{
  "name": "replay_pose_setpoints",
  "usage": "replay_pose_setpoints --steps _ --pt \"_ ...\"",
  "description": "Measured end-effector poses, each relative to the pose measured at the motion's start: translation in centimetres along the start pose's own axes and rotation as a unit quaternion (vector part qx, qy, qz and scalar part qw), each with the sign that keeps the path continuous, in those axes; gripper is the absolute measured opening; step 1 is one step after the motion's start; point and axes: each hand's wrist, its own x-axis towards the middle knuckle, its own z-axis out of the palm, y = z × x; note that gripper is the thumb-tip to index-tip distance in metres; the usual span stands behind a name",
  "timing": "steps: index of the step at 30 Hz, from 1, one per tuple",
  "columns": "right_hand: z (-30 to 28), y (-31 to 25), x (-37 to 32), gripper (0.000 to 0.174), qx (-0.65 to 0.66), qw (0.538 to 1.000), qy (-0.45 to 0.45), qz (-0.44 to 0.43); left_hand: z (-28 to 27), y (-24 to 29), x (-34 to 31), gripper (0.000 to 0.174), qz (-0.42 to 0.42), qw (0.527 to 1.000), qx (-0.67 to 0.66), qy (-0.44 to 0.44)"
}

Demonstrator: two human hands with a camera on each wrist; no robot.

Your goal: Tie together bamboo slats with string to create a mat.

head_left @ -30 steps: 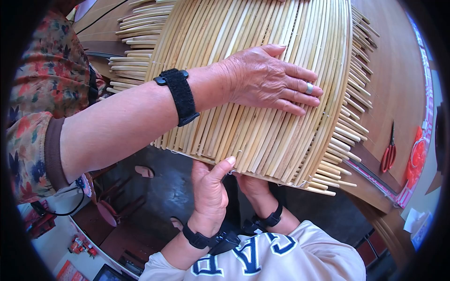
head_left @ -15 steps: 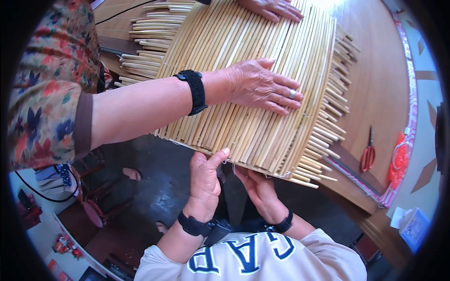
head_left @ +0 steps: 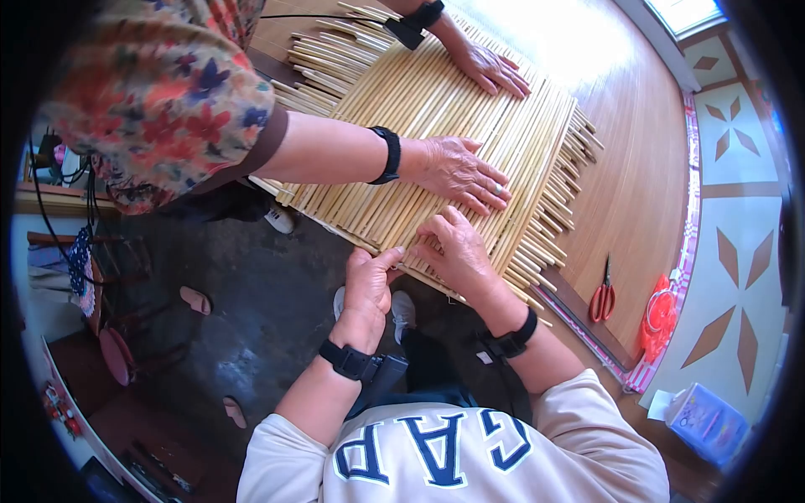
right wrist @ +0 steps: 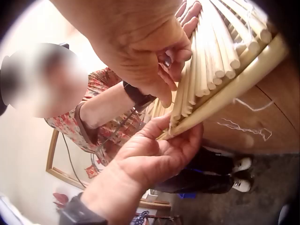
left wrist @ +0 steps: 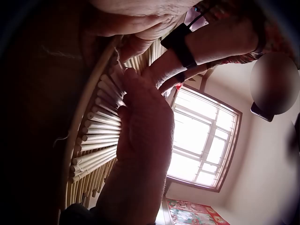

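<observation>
The reed mat (head_left: pixel 436 109), pale sticks bound side by side, overhangs the near edge of the wooden table (head_left: pixel 646 184). My left hand (head_left: pixel 366 293) pinches that edge, and my right hand (head_left: pixel 459 256), fingers bent, seems to clamp it. Another person's hand (head_left: pixel 457 172) presses the mat just beyond mine. Red scissors (head_left: pixel 600 295) lie to the right.

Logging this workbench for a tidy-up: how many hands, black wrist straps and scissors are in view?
Hands: 4 (left hand, right hand, the other person's near hand and far hand)
Black wrist straps: 4
Scissors: 1
Total: 9
</observation>
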Motion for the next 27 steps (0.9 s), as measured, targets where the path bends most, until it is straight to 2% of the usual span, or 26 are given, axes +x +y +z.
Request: replay_pose_setpoints --steps 4,7,9,13,16,19,21,23,25,27 --pt "1.2 -0.2 0.0 0.016 -0.001 1.000 0.030 -0.005 0.1 -0.2 0.1 0.038 -0.005 1.000 0.006 0.013" --pt "2.1 -0.5 0.3 0.011 0.020 0.998 0.046 0.023 0.3 0.3 -0.3 0.036 -0.013 1.000 -0.005 0.008" --pt "2.7 -0.5 0.5 0.010 -0.031 0.996 0.075 -0.032 0.3 0.2 -0.2 0.035 -0.013 1.000 -0.010 0.017" --pt "2.7 -0.1 0.2 0.009 -0.046 0.995 0.076 -0.052 0.5 0.6 -0.5 0.032 -0.014 0.999 0.010 0.031" --pt "2.5 0.2 0.3 0.009 0.016 0.995 0.065 -0.069 0.2 0.5 -0.2 0.032 -0.019 0.998 0.041 0.038" --pt "2.3 0.1 0.5 0.009 -0.028 0.993 0.053 -0.104 0.0 0.2 -0.1 0.036 -0.012 0.999 0.022 0.033" --pt "2.5 0.2 0.4 0.008 -0.023 0.984 0.099 -0.144 0.1 0.1 -0.1 0.036 -0.005 0.999 0.020 0.034" --pt "1.4 0.6 1.1 0.008 -0.030 0.970 0.187 -0.153 0.0 -0.3 -0.1 0.036 -0.003 0.999 0.017 0.039" --pt "-1.6 -0.2 2.6 0.004 0.136 0.953 0.270 0.012 0.1 -0.5 -0.1 0.035 0.039 0.999 0.010 0.031" --pt "-3.3 -1.1 1.4 0.005 0.256 0.945 0.177 0.096 0.4 -0.2 -0.4 0.036 0.027 0.999 0.011 0.030"
